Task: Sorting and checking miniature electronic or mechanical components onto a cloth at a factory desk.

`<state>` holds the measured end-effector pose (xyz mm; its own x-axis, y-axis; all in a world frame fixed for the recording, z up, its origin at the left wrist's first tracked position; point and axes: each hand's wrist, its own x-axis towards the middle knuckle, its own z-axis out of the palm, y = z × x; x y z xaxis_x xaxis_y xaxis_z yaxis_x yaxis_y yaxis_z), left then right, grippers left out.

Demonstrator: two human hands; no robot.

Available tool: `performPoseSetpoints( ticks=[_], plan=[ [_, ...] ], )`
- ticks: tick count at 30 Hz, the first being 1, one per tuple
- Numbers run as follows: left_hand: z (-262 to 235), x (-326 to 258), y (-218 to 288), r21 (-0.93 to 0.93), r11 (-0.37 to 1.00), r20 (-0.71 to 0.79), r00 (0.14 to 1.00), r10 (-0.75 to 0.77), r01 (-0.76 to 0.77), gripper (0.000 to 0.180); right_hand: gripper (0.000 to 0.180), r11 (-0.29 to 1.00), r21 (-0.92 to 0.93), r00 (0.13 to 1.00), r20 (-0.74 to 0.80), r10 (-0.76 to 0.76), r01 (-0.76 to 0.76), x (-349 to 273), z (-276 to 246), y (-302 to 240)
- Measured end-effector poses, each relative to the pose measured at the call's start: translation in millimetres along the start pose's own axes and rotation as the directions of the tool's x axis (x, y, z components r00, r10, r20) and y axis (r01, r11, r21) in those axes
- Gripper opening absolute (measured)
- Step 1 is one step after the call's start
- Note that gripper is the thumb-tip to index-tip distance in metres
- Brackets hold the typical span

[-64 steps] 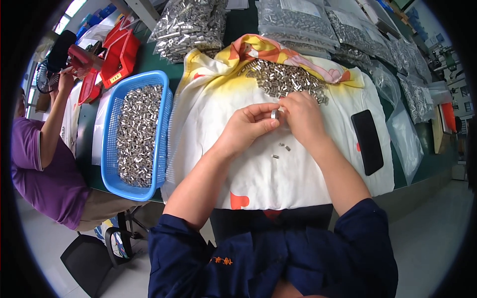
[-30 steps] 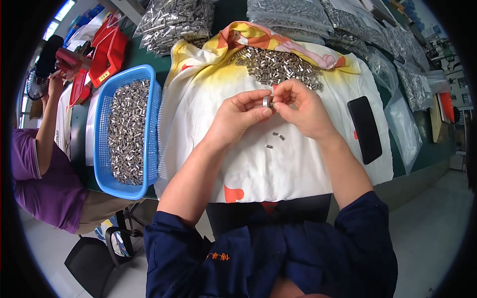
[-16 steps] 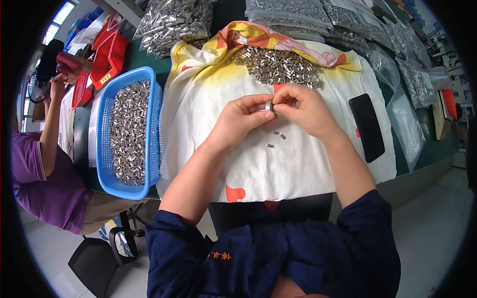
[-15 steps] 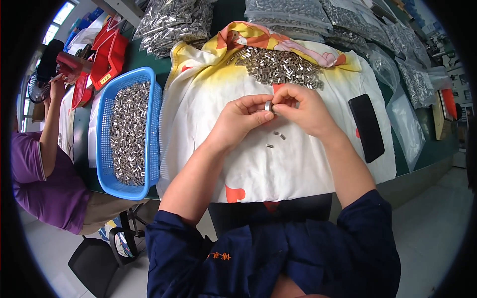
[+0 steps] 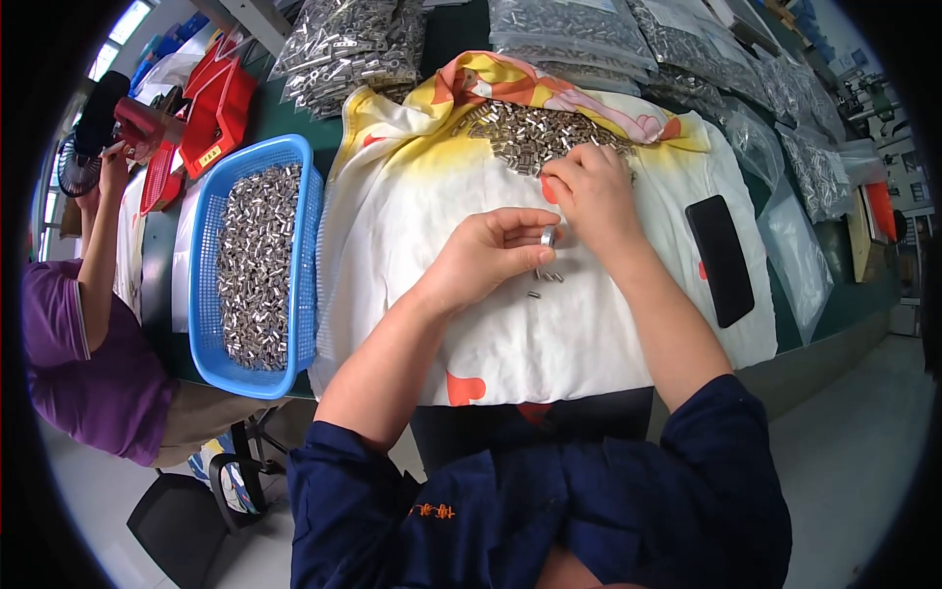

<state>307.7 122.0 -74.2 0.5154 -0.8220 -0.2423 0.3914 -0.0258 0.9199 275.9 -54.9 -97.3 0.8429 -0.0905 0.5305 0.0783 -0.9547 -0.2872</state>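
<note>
Between the thumb and fingers of my left hand (image 5: 478, 257), a small metal ring (image 5: 548, 236) is gripped on edge above the white cloth (image 5: 392, 236). My right hand (image 5: 597, 196) is apart from it, farther away, with its fingers bent and drawn together by the near edge of a pile of small metal cylinders (image 5: 535, 137). What those fingertips hold, if anything, is hidden. A few loose metal cylinders (image 5: 534, 294) lie on the cloth just below my left fingertips.
A blue plastic basket (image 5: 203, 285) full of metal cylinders stands left. A black phone (image 5: 721, 260) lies on the right of the cloth. Bags of metal parts (image 5: 569, 34) line the back. Far left, a person in purple (image 5: 108, 393) works beside red bins (image 5: 218, 113).
My right hand has left the ring and moved away toward the pile. My left hand keeps the ring and has shifted slightly nearer and to the right.
</note>
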Motion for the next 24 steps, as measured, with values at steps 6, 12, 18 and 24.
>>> performPoseSetpoints(
  ticks=[6,12,18,24],
  plan=[
    [-2.4,1.6,-2.2,-0.011,1.000,-0.017,1.000,0.010,-0.010,0.036,0.004,1.000,0.012,0.999,0.024,0.023,-0.023,0.7,-2.1,-6.9],
    [-8.6,2.6,-1.7,-0.097,0.993,-0.069,0.996,0.061,-0.068,0.036,0.003,0.998,0.010,0.994,0.098,0.055,-0.056,0.9,-2.3,-12.6],
    [-11.5,6.7,0.7,-0.076,0.994,-0.096,0.993,0.072,-0.079,0.038,0.007,0.999,0.038,0.992,0.123,0.000,-0.005,0.5,-12.2,-17.1],
    [-12.4,11.1,-5.3,-0.120,0.983,-0.124,0.985,0.123,-0.138,0.035,0.010,0.994,0.112,0.985,0.168,-0.027,0.009,-3.0,-16.8,-18.6]
  ],
)
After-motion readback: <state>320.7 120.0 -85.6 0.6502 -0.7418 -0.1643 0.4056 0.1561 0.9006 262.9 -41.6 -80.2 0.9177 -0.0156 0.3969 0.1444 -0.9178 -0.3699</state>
